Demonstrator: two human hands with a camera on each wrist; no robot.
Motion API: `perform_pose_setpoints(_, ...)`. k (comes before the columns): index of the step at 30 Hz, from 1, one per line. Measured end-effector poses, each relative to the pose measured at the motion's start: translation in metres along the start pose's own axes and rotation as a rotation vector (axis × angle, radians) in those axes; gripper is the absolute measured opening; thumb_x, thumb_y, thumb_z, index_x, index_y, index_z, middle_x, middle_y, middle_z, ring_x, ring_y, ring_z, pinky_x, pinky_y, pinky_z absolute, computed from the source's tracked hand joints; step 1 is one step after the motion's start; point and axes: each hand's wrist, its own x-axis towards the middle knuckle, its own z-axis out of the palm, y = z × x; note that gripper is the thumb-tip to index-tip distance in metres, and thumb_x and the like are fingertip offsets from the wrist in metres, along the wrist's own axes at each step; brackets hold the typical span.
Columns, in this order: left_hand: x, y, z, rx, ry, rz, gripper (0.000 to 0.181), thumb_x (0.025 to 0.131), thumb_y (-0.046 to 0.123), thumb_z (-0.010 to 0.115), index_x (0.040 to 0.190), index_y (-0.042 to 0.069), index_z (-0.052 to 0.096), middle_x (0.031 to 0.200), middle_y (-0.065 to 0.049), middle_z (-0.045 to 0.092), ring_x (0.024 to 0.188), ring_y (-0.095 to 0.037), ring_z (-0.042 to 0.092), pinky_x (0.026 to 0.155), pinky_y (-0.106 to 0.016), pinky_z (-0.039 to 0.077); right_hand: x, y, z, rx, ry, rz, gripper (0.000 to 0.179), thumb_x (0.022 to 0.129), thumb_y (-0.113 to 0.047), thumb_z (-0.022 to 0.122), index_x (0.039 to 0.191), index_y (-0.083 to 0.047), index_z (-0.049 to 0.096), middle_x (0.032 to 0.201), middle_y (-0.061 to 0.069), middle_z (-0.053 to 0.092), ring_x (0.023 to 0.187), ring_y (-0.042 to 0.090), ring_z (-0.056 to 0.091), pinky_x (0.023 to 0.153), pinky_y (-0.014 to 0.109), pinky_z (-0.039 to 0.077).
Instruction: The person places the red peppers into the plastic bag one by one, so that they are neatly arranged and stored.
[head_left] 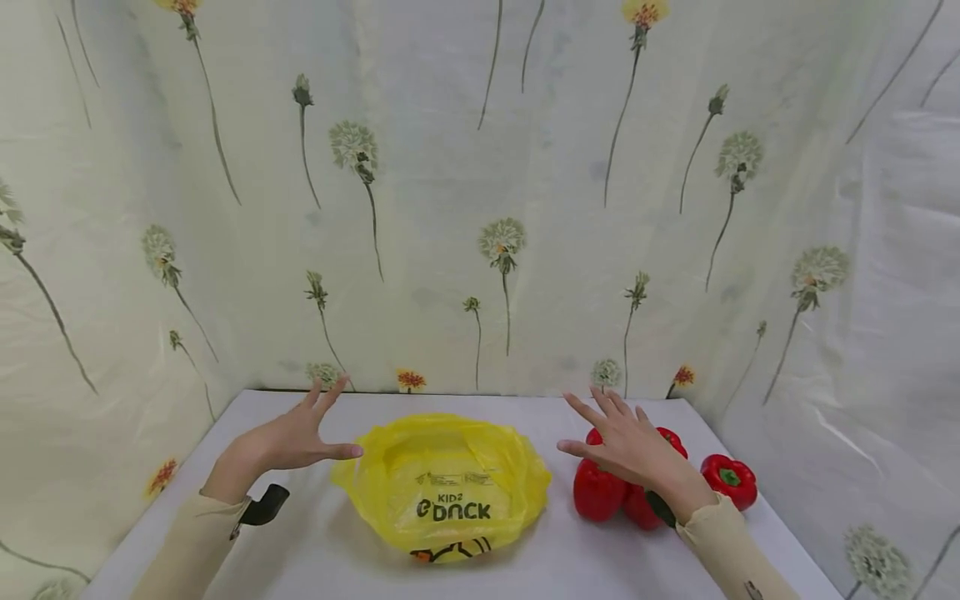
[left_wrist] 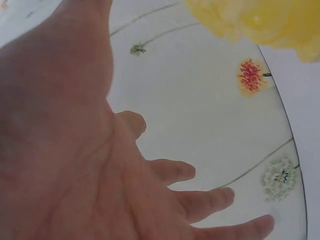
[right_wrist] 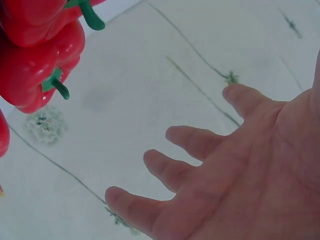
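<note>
A yellow plastic bag [head_left: 450,500] with dark "KIDS eDUCK" lettering lies on the white table, its mouth spread wide. My left hand [head_left: 296,433] is raised at the bag's left, fingers spread and thumb pointing at its rim. In the left wrist view the palm is bare and the bag [left_wrist: 255,20] shows at the top. Over several red bell peppers [head_left: 597,492] on the right, my right hand [head_left: 626,442] hovers with spread fingers and partly hides them. The right wrist view shows its palm holding nothing, with glossy red peppers [right_wrist: 30,65] with green stems at the left.
One red bell pepper [head_left: 729,481] sits apart near the table's right edge. The white table [head_left: 300,554] ends at a curtain [head_left: 427,208] printed with dandelions, which hangs behind it and along both sides. A black strap [head_left: 266,504] sticks out from the left wrist.
</note>
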Motion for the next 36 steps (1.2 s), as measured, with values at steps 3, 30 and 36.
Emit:
perform_pose_setpoints(3,-0.009,0.008,0.003,-0.020,0.000,0.014,0.116,0.077,0.070,0.063,0.153,0.032,-0.016,0.158,-0.031,-0.007,0.132,-0.061,0.029,0.095,-0.069,0.036,-0.007,-0.002,-0.002,-0.016,0.014,-0.010,0.094,0.076,-0.087,0.034,0.153,-0.034,0.024,0.160,0.016,0.021,0.144,0.044,0.018,0.109,0.070,0.017)
perform_pose_setpoints(30,-0.062,0.039,0.061,-0.008,-0.013,-0.084,0.106,0.083,0.056,0.065,0.156,0.018,-0.001,0.109,-0.027,0.067,0.080,-0.033,0.066,0.079,-0.055,0.051,-0.060,0.001,0.014,0.266,0.016,0.186,0.091,0.080,-0.070,0.058,0.150,-0.019,0.031,0.140,0.021,0.048,0.128,0.044,0.042,0.078,0.054,0.056)
perform_pose_setpoints(36,-0.054,0.045,0.079,-0.022,0.020,-0.075,0.090,0.087,0.052,0.062,0.156,0.019,0.014,0.084,-0.019,0.067,0.066,-0.028,0.060,0.075,-0.051,0.052,-0.061,0.009,0.027,0.102,0.087,0.210,0.094,0.076,-0.070,0.063,0.145,-0.011,0.041,0.129,0.021,0.057,0.118,0.044,0.048,0.076,0.059,0.054)
